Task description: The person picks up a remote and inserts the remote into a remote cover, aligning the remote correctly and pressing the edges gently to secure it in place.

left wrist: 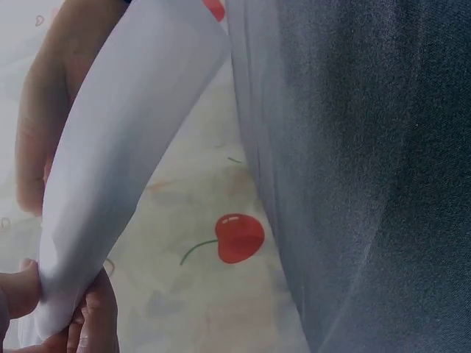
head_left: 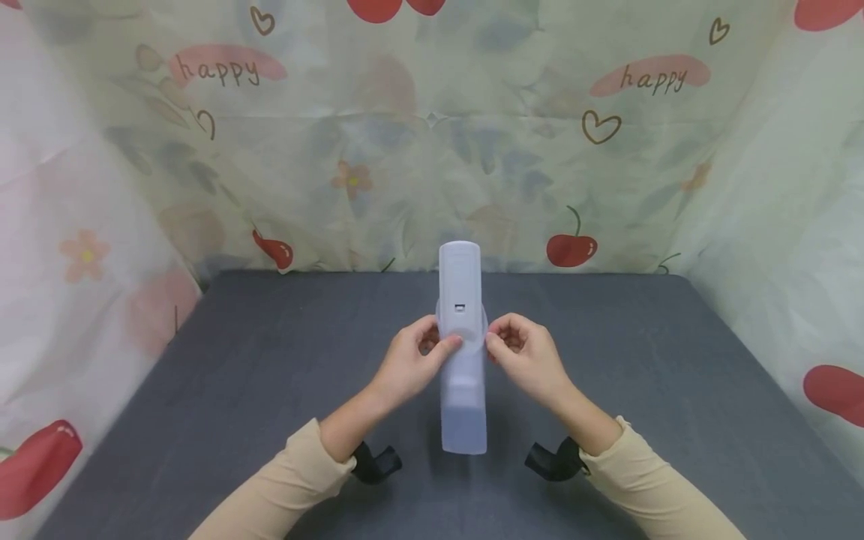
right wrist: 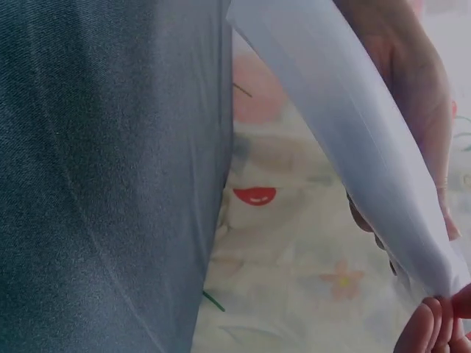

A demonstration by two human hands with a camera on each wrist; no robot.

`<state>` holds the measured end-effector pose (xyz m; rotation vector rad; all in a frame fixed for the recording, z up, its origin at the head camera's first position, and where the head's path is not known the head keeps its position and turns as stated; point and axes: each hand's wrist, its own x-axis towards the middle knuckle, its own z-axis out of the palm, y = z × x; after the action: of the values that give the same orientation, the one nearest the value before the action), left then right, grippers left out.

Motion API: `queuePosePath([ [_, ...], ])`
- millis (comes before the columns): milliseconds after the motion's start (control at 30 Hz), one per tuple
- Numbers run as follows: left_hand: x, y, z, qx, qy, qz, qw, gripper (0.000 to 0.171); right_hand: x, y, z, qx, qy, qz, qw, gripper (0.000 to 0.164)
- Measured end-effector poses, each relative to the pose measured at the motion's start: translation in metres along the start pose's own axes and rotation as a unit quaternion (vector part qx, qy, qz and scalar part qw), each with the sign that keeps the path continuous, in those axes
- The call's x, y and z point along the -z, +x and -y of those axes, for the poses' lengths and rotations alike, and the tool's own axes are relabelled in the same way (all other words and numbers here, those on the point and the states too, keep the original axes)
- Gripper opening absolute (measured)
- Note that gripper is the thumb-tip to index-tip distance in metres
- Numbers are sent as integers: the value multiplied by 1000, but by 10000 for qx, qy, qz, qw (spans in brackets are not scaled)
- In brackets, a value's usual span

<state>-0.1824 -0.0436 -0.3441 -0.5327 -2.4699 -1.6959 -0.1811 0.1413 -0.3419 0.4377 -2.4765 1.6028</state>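
A long white plastic device (head_left: 463,375) with a small dark slot stands raised over the table, its long side toward me in the head view. My left hand (head_left: 412,360) grips it about midway, thumb flat on the near face and fingers behind its left side. At its right edge, beside a rounded rim, the right hand (head_left: 529,356) pinches with thumb and curled fingertips. In the left wrist view the smooth white body (left wrist: 118,154) slants across and hides part of the right hand (left wrist: 44,132). The right wrist view shows the right fingertips (right wrist: 427,327) at the device's end.
A dark grey cloth (head_left: 270,390) covers the table. Printed fabric (head_left: 432,150) with cherries and hearts hangs behind it and along both sides. Black wrist mounts (head_left: 378,463) jut inward from beneath the beige sleeves (head_left: 297,472).
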Motion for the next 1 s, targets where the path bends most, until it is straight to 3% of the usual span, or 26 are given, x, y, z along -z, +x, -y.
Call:
queuePosePath([
  [267,1,1,-3,-67,39,123,9999,22,-3,3,3,110,99,-460,9988,6],
  [567,1,0,-3,-7,30,299,9995,26,-4,6,5,218,262,-610,9976,6],
  [667,1,0,-3,55,-1,307,9995,27,-2,7,6,131,227,-384,9989,7],
  [867,1,1,2,121,-5,262,9996,25,3,8,6,-212,-1,718,9972,7],
  [1000,1,3,4,169,25,305,9994,25,5,8,6,-448,222,836,9952,10],
])
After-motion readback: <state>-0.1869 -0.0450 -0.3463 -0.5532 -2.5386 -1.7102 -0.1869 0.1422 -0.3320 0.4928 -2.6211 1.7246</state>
